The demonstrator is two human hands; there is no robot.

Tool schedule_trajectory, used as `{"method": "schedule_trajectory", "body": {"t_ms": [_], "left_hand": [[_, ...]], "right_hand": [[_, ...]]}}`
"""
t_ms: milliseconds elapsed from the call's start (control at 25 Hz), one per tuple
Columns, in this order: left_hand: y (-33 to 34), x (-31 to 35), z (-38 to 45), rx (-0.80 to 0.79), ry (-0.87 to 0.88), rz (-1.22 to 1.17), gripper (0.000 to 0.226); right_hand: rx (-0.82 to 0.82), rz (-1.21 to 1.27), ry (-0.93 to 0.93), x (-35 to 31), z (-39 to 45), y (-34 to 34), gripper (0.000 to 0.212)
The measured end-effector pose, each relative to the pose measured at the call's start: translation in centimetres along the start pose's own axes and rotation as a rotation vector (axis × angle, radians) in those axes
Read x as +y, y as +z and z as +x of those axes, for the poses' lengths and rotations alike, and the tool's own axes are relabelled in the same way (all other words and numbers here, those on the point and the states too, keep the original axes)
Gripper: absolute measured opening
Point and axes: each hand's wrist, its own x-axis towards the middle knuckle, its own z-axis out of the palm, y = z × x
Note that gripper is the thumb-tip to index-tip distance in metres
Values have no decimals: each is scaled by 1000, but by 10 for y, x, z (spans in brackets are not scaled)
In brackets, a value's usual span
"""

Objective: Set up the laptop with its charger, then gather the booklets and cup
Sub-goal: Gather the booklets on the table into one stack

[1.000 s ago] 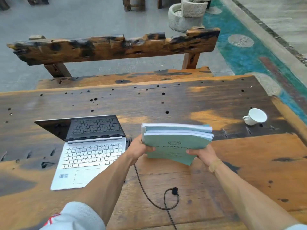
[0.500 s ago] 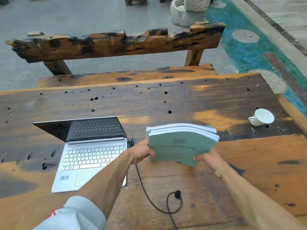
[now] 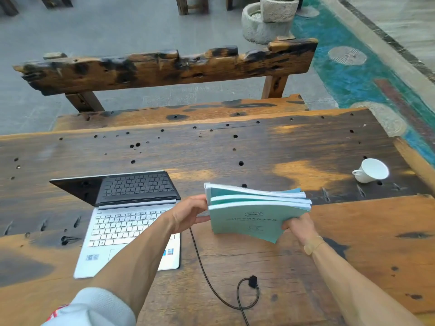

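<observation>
I hold a stack of teal booklets (image 3: pixel 251 215) upright over the wooden table (image 3: pixel 235 149), its lower edge near the tabletop. My left hand (image 3: pixel 188 214) grips the stack's left spine side and my right hand (image 3: pixel 297 228) grips its lower right corner. To the left lies the open silver laptop (image 3: pixel 124 222), its dark screen leaning far back. A black charger cable (image 3: pixel 211 288) runs from the laptop's right side and loops toward me. Far right on the table, a white cup (image 3: pixel 370 170) lies tipped on its side.
A rough wooden bench (image 3: pixel 164 67) stands beyond the table's far edge. Stone basins (image 3: pixel 266 20) sit on the grey floor behind it. A teal painted strip (image 3: pixel 353 74) runs along the right. The table's right edge is close to the cup.
The booklet stack has come down closer to the tabletop and tilted, with its pages fanning slightly at the right. Both hands keep their grip.
</observation>
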Motion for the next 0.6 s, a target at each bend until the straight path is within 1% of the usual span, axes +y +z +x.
{"method": "schedule_trajectory", "body": {"t_ms": [80,200,320,400,440,520,600], "left_hand": [[8,-3,3,91,53,-24,38],[27,-5,1,179,106,-33,38],[41,-7,-3,178,139,3,37],[45,-16,-4,185,154,16,35],[45,-21,-4,207,157,5,37],[44,-27,-6,255,161,-30,49],[40,-32,-11,218,162,-82,59]], "right_hand": [[-5,2,22,6,0,1,35],[-37,10,32,12,-1,1,34],[-17,83,19,12,-2,4,36],[18,123,-2,10,-4,10,34],[38,141,0,9,-4,12,33],[58,163,18,8,-2,14,32],[45,141,21,9,1,12,33]]}}
